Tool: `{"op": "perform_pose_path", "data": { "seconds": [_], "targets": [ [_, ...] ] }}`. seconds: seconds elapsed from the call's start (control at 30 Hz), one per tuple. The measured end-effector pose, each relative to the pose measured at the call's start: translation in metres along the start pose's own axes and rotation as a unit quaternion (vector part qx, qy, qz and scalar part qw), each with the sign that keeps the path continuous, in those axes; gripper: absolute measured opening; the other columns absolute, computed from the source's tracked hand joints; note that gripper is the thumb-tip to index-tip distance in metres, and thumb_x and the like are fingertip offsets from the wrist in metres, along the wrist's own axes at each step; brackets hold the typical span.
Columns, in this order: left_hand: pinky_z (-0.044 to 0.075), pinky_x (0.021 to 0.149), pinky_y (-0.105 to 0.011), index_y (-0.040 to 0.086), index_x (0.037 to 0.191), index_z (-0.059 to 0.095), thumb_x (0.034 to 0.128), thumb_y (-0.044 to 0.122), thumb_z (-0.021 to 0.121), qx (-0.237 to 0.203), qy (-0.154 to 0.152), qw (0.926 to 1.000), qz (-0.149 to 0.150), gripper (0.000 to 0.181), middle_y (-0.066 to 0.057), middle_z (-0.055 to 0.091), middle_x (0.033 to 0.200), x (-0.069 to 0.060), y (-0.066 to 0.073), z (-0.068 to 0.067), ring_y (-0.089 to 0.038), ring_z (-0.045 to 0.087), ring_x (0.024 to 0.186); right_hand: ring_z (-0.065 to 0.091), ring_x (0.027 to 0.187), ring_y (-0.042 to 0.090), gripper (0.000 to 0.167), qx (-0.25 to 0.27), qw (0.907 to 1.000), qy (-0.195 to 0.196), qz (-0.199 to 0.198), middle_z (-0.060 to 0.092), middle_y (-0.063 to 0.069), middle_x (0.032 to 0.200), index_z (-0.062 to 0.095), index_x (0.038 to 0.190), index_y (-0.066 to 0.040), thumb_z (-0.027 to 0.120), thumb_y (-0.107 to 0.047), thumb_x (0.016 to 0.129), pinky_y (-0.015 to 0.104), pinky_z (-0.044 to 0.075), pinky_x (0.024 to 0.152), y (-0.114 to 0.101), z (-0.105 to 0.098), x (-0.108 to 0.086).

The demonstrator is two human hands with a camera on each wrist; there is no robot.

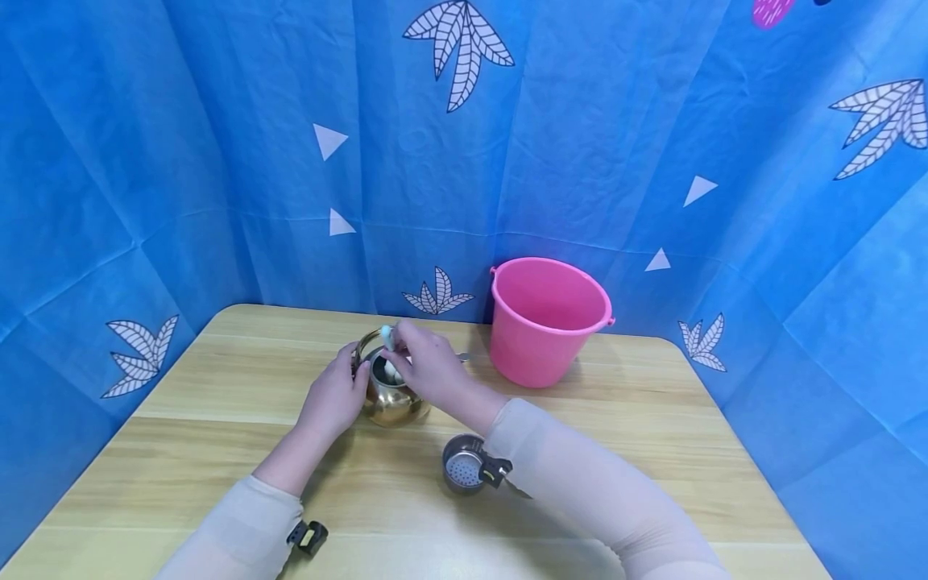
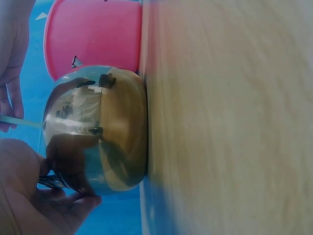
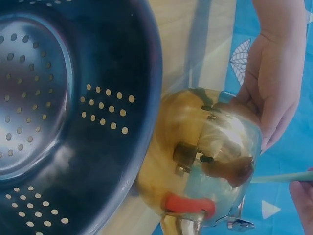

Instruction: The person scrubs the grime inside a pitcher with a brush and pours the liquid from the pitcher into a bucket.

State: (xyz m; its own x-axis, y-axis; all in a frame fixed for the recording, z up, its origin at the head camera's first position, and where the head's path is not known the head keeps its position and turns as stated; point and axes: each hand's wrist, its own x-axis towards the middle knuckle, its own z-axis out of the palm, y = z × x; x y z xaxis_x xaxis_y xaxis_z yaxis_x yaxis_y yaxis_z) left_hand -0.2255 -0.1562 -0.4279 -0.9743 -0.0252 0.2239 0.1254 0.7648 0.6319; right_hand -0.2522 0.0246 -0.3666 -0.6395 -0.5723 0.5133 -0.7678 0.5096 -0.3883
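A shiny gold teapot stands upright on the wooden table with its top uncovered. My left hand grips it at the handle side, with fingers against its wall in the left wrist view. Between the fingertips of my right hand is the pale green handle of a brush, which reaches down into the teapot's mouth. Part of its white head shows inside the opening; the rest is hidden by the pot.
A metal strainer basket with holes sits on the table beside my right forearm. Behind and to the right of the teapot stands a pink bucket. Blue patterned cloth hangs around the table's back and sides.
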Motion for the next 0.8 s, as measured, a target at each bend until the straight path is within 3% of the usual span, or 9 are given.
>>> {"op": "perform_pose_path", "data": {
  "seconds": [0.43,0.8],
  "targets": [
    [0.043,0.101,-0.063,-0.004,0.149,0.035,0.1078,0.026,0.042,-0.001,-0.005,0.9999,-0.01,0.052,-0.031,0.05,0.141,0.0009,0.0015,0.0014,-0.05,0.052,0.124,0.059,0.076,0.012,0.015,-0.036,0.9985,-0.025,-0.031,0.067,0.0,0.088,0.055,0.099,-0.011,0.068,-0.017,0.096,0.021,0.05,0.067,-0.0024,-0.0005,0.0056],
    [0.041,0.103,-0.064,-0.003,0.151,0.032,0.1082,0.023,0.042,-0.019,-0.013,0.9997,-0.004,0.052,-0.031,0.048,0.144,-0.001,-0.0015,0.0004,-0.05,0.049,0.128,0.067,0.085,0.012,0.011,-0.053,0.9956,-0.027,-0.073,0.071,0.0,0.094,0.059,0.108,-0.011,0.065,-0.015,0.099,0.017,0.053,0.075,-0.0057,0.0003,0.0103]
  ]
}}
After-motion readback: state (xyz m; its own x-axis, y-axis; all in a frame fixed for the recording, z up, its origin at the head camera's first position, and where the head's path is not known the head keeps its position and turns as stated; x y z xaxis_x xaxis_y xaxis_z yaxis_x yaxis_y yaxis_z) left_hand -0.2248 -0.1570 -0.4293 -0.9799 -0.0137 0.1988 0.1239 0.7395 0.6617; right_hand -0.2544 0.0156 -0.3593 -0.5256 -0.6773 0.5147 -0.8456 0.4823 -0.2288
